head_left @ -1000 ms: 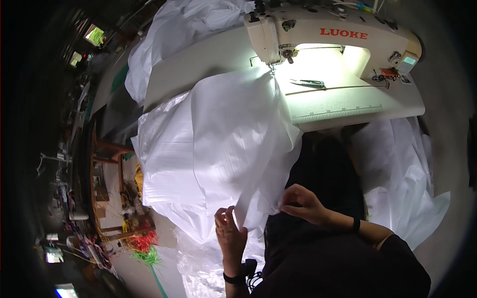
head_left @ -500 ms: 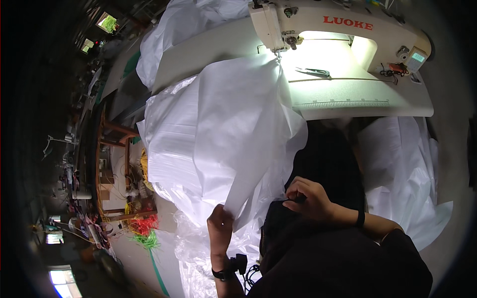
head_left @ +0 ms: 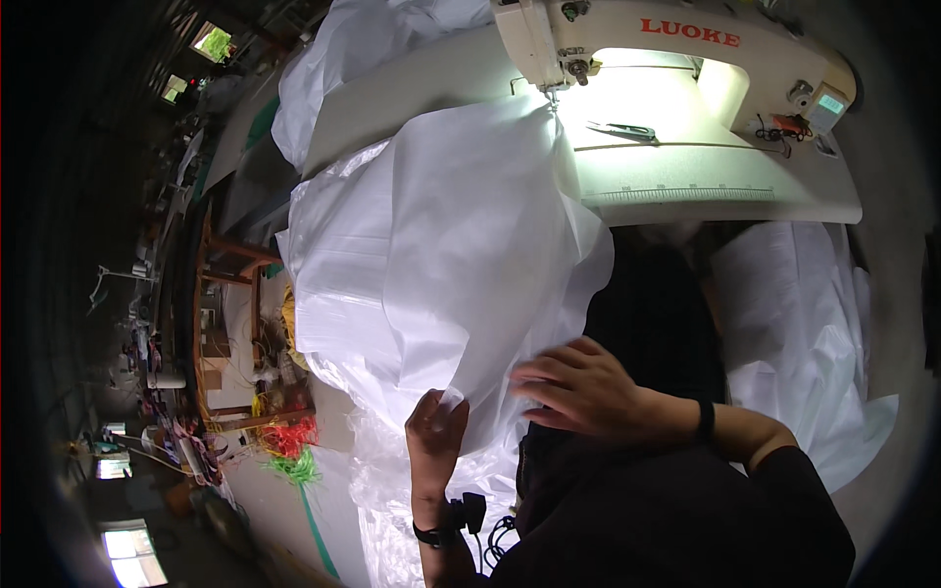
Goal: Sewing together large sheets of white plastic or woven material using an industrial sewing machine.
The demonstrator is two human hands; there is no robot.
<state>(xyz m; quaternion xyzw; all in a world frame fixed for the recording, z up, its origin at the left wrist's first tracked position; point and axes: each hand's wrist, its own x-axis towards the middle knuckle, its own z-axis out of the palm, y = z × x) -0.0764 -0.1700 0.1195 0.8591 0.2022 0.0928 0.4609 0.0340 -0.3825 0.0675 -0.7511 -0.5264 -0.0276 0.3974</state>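
White sheet fabric (head_left: 470,225) runs down from under the needle of a sewing machine (head_left: 676,39) across the table edge and over my lap. Near its lower edge, my left hand (head_left: 436,428) pinches the cloth between thumb and fingers. My right hand (head_left: 573,387), a little blurred, lies beside it with fingers stretched toward the fabric; whether they touch it is unclear. The machine's lamp lights the spot where the cloth sits at the needle.
Small thread snips (head_left: 622,130) lie on the machine bed right of the needle. More white fabric (head_left: 794,323) hangs at the right, and another heap (head_left: 368,49) lies at the back left. A wooden frame (head_left: 230,265) and red and green strands (head_left: 292,441) are at the left.
My right hand has moved left to the fabric, its curled fingers now stretched out. My left hand keeps its pinch and has shifted slightly upward.
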